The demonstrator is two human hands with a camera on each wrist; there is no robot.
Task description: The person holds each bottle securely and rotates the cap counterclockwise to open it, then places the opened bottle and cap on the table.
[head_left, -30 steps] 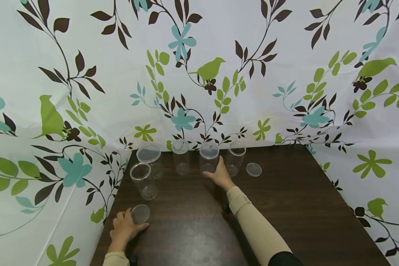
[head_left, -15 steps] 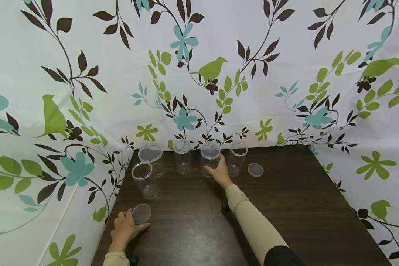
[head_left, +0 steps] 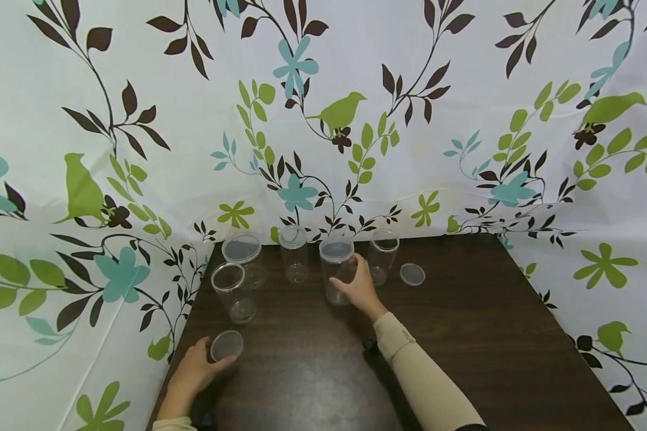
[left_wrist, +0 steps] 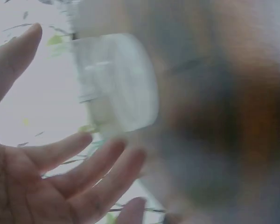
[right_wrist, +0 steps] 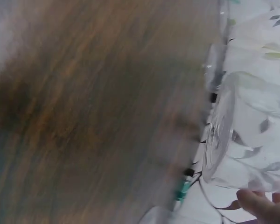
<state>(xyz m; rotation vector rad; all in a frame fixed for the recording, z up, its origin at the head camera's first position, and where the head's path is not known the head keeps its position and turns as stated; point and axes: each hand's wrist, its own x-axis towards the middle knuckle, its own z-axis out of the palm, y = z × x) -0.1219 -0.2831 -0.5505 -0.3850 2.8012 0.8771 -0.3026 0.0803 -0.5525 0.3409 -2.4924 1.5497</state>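
Right hand (head_left: 360, 288) grips a lidded jar (head_left: 331, 269); left hand (head_left: 196, 370) spreads around a near lid (head_left: 227, 346)

The lidded jar is upright or nearly so toward the back of the table (head_left: 442, 335), clear-walled, with a whitish cover (head_left: 336, 249) on its mouth. The right hand takes it from the side, thumb in front and fingers curled around the right wall; the right wrist view shows fingertips at the clear side. Whether the base touches the tabletop cannot be told.

Just right of the right hand stands a clear open jar (head_left: 384, 257), with a far lid (head_left: 412, 274) lying flat beside it. Left of the lidded jar is a narrow jar (head_left: 295, 262), then a wide jar (head_left: 242, 250) with a greyish top. In front of that stands another open jar (head_left: 237, 299).

Nearer the person, the near lid sits between the left hand's thumb and forefinger. That hand's fingers are parted and fairly straight; contact with the near lid cannot be told. The left wrist view is blurred.

Beige sleeves (head_left: 423, 374) cover the forearms. Around the dark wood-grained table hangs white cloth (head_left: 183, 126) printed with leaves, flowers and green birds.
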